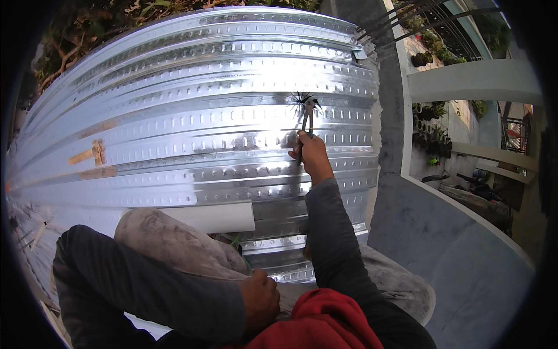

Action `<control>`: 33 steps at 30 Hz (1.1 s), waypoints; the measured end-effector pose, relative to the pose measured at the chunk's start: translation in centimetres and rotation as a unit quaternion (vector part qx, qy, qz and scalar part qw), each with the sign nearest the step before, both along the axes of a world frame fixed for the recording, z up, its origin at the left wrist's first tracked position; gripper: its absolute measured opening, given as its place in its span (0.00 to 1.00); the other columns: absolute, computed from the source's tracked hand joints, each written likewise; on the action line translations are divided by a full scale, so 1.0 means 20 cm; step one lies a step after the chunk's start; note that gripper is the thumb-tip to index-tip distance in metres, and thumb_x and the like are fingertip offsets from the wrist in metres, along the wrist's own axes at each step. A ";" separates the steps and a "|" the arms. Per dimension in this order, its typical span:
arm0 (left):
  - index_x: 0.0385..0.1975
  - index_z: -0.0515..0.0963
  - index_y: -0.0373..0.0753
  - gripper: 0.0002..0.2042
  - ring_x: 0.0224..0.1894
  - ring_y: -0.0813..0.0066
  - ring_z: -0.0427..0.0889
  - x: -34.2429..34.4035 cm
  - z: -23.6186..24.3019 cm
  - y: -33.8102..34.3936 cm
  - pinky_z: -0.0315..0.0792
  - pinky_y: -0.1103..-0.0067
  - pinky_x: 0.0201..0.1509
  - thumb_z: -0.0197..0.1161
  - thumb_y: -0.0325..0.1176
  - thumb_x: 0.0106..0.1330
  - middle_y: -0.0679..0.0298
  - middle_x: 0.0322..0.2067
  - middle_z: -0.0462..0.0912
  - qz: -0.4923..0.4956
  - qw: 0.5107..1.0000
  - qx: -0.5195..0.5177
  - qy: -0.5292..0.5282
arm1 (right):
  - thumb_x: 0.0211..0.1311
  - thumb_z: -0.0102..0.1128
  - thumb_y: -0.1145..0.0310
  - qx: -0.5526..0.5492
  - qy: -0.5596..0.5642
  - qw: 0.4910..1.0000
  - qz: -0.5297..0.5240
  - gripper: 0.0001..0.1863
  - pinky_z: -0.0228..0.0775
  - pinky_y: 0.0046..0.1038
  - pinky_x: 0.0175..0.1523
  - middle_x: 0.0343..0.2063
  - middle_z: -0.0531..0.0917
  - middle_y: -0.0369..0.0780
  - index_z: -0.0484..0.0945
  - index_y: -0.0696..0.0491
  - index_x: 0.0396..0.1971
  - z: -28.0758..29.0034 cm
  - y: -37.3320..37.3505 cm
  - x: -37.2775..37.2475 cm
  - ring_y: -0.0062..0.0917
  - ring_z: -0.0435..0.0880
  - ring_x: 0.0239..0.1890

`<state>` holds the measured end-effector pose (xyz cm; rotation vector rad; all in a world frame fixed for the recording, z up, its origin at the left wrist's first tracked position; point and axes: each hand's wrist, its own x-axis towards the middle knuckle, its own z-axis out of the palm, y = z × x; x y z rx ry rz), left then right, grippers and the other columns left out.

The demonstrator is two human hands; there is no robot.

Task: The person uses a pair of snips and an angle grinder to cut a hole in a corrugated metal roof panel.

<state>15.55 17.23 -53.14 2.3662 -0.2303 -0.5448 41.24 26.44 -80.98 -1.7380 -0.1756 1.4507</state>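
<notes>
My right hand (314, 156) is closed around the handles of dark pincers (308, 119), held out over the ribbed metal decking (244, 142). The pincers' jaws point away from me, beside a dark spiky tuft (300, 100) that looks like thin wires. Whether the jaws touch it, I cannot tell. My left hand (260, 298) rests low at my lap with its fingers curled. A thin green strip (235, 239) shows just beyond it; what the fingers hold, if anything, is hidden.
A white flat-sided length (226, 215) lies ahead of my left knee. Farther left sits a brown wooden piece (87, 155). Along the right runs a concrete edge (392, 116), with a drop past it to plants and a parked motorbike (474, 189). Bars (430, 26) stick out at the upper right.
</notes>
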 end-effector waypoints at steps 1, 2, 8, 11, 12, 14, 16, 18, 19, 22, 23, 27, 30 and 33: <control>0.32 0.82 0.39 0.12 0.37 0.65 0.80 -0.01 -0.02 0.00 0.66 0.68 0.40 0.58 0.40 0.61 0.62 0.31 0.82 0.006 1.000 0.003 -0.013 | 0.71 0.56 0.68 0.007 0.018 1.000 -0.014 0.08 0.57 0.20 0.21 0.24 0.71 0.33 0.72 0.57 0.34 0.03 0.01 0.00 0.14 0.68 0.20; 0.31 0.81 0.40 0.12 0.35 0.66 0.79 -0.02 -0.01 -0.01 0.66 0.70 0.38 0.57 0.41 0.60 0.62 0.29 0.81 0.018 1.000 0.009 -0.024 | 0.70 0.56 0.68 0.006 0.040 0.999 -0.009 0.08 0.56 0.20 0.20 0.24 0.71 0.33 0.72 0.57 0.34 0.07 0.02 0.01 0.13 0.67 0.19; 0.35 0.85 0.38 0.13 0.43 0.63 0.81 -0.01 -0.07 0.09 0.68 0.68 0.44 0.59 0.40 0.63 0.58 0.37 0.84 -0.017 0.998 -0.038 0.041 | 0.69 0.57 0.70 -0.028 0.070 0.996 0.052 0.07 0.52 0.16 0.19 0.27 0.73 0.34 0.73 0.58 0.39 0.32 0.02 0.27 0.11 0.63 0.18; 0.40 0.80 0.42 0.17 0.43 0.62 0.82 0.00 -0.22 0.19 0.72 0.66 0.48 0.59 0.49 0.64 0.60 0.37 0.83 -0.030 0.997 -0.044 0.062 | 0.69 0.56 0.70 -0.027 0.074 0.995 0.054 0.10 0.61 0.19 0.22 0.25 0.73 0.33 0.73 0.59 0.45 0.24 -0.07 0.37 0.14 0.67 0.21; 0.43 0.80 0.43 0.18 0.45 0.61 0.82 0.03 -0.23 0.26 0.73 0.65 0.49 0.59 0.50 0.64 0.60 0.38 0.83 -0.009 0.994 -0.064 0.094 | 0.69 0.56 0.70 -0.024 0.068 0.996 0.055 0.11 0.64 0.20 0.23 0.24 0.72 0.33 0.73 0.60 0.46 0.21 -0.08 0.37 0.15 0.69 0.21; 0.47 0.79 0.44 0.20 0.47 0.59 0.82 0.09 -0.27 0.44 0.73 0.64 0.51 0.60 0.53 0.66 0.61 0.41 0.83 0.033 0.981 -0.099 0.161 | 0.72 0.52 0.65 -0.009 0.005 0.994 0.111 0.18 0.75 0.24 0.40 0.36 0.83 0.40 0.75 0.62 0.53 0.09 -0.06 0.27 0.23 0.80 0.32; 0.54 0.77 0.44 0.22 0.49 0.57 0.81 0.17 -0.35 0.56 0.73 0.63 0.53 0.60 0.52 0.67 0.60 0.44 0.83 0.091 0.987 -0.029 0.133 | 0.72 0.51 0.63 0.002 -0.118 0.977 0.176 0.20 0.75 0.23 0.45 0.42 0.85 0.41 0.75 0.60 0.55 0.02 -0.05 0.22 0.25 0.83 0.38; 0.56 0.76 0.44 0.23 0.49 0.57 0.81 0.24 -0.41 0.63 0.74 0.63 0.54 0.60 0.51 0.67 0.59 0.46 0.83 0.160 0.982 0.003 0.103 | 0.72 0.50 0.63 0.010 -0.059 0.992 0.107 0.24 0.76 0.23 0.42 0.44 0.85 0.39 0.69 0.58 0.63 -0.01 -0.06 0.18 0.25 0.84 0.42; 0.57 0.76 0.44 0.23 0.50 0.56 0.81 0.27 -0.42 0.65 0.74 0.63 0.54 0.61 0.50 0.67 0.59 0.48 0.83 0.194 0.977 0.019 0.087 | 0.72 0.50 0.63 0.017 -0.017 0.998 0.061 0.25 0.77 0.23 0.41 0.45 0.84 0.40 0.67 0.58 0.65 -0.03 -0.06 0.15 0.25 0.84 0.42; 0.57 0.76 0.43 0.24 0.49 0.55 0.82 0.26 -0.44 0.71 0.74 0.64 0.55 0.61 0.50 0.67 0.57 0.49 0.83 0.197 0.975 0.014 0.098 | 0.75 0.45 0.65 0.048 0.163 0.983 -0.069 0.26 0.80 0.26 0.39 0.54 0.79 0.45 0.60 0.58 0.68 -0.04 -0.07 0.04 0.28 0.82 0.51; 0.55 0.78 0.43 0.23 0.49 0.54 0.82 0.23 -0.42 0.75 0.74 0.65 0.56 0.62 0.50 0.67 0.57 0.48 0.83 0.197 0.975 0.006 0.107 | 0.74 0.45 0.66 0.030 0.120 0.991 -0.052 0.26 0.80 0.30 0.42 0.53 0.79 0.47 0.59 0.59 0.68 -0.02 -0.09 -0.01 0.32 0.82 0.52; 0.46 0.82 0.39 0.19 0.43 0.62 0.82 -0.13 -0.18 1.16 0.74 0.70 0.52 0.60 0.49 0.70 0.58 0.38 0.85 0.438 0.897 -0.051 0.025 | 0.73 0.49 0.66 0.022 -0.419 0.850 0.317 0.28 0.74 0.41 0.52 0.48 0.76 0.52 0.59 0.61 0.68 -0.08 -0.22 -0.05 0.45 0.79 0.47; 0.42 0.81 0.36 0.19 0.37 0.75 0.78 -0.76 -0.22 1.04 0.73 0.77 0.46 0.60 0.48 0.72 0.63 0.31 0.81 0.682 0.731 -0.021 0.002 | 0.71 0.52 0.66 0.099 -0.542 0.686 0.475 0.30 0.70 0.43 0.50 0.44 0.75 0.50 0.59 0.59 0.69 0.09 -0.32 -0.02 0.44 0.77 0.45; 0.42 0.80 0.35 0.14 0.34 0.77 0.75 -1.16 -0.52 0.47 0.73 0.78 0.44 0.59 0.41 0.72 0.66 0.30 0.79 0.850 0.523 -0.027 0.062 | 0.69 0.55 0.66 0.165 -0.584 0.575 0.548 0.32 0.67 0.43 0.50 0.43 0.75 0.48 0.59 0.58 0.70 0.14 -0.48 0.07 0.43 0.75 0.45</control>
